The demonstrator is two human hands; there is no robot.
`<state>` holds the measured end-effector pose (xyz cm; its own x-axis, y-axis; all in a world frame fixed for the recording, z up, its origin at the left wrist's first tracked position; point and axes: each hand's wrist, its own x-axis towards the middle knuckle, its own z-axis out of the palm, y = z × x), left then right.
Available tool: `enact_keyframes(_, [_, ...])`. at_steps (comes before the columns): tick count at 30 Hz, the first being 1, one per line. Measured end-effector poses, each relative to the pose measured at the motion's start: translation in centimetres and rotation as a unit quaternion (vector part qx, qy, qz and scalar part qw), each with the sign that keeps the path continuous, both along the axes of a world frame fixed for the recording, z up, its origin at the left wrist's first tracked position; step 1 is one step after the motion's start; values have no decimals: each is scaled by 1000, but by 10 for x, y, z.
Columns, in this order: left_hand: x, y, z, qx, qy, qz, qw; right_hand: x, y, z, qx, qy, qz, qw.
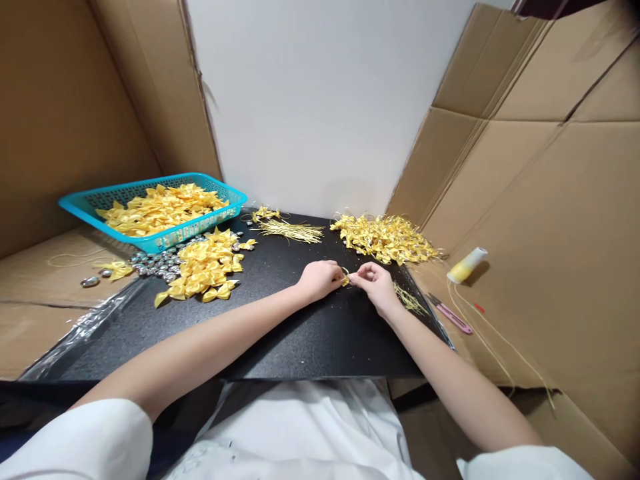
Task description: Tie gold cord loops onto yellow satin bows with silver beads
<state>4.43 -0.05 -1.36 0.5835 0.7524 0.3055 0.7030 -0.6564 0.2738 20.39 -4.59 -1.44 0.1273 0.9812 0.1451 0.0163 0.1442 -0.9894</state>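
Observation:
Over the middle of the black tabletop (300,340), my left hand (320,280) and my right hand (375,285) meet fingertip to fingertip. Both are closed in a pinch on a small yellow ribbon bow (345,281), mostly hidden by the fingers. A thin gold cord loop shows above it. Beyond the hands lies a bundle of cut gold cords (293,231). More cord pieces (410,298) lie beside my right wrist. Loose yellow bows (207,263) are heaped at the left, next to silvery beads (157,263). Bows with cords (385,237) form a pile at the back right.
A turquoise basket (173,237) full of yellow bows stands at the back left. On the cardboard at the right are a pink-handled cutter (453,315) and a cord spool (467,265) with trailing strands. Cardboard walls (550,187) flank the table; a white wall (320,107) stands behind.

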Motion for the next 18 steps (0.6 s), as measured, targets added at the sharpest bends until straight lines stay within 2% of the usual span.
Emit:
enact_keyframes(3, [-3,-1,2,5,-18,-10,1000,6,0,2,13,12,-30,999])
enact_keyframes(6, [-13,-1,10,-15,-49,-23,998,9,-2,5,15,31,-23,999])
enact_keyframes(8, [-22,-1,16,-60,-66,-25,996,9,-4,8,11,36,-3,999])
enact_keyframes(13, [-46,0,22,-183,-125,-100,970,6,-8,16,14,43,55,997])
enact_keyframes(15, [-51,0,21,-192,-139,-99,966,5,-9,18,16,41,64,997])
enact_keyframes(18, [-53,0,20,-156,-161,-80,971,4,-9,19,14,32,68,997])
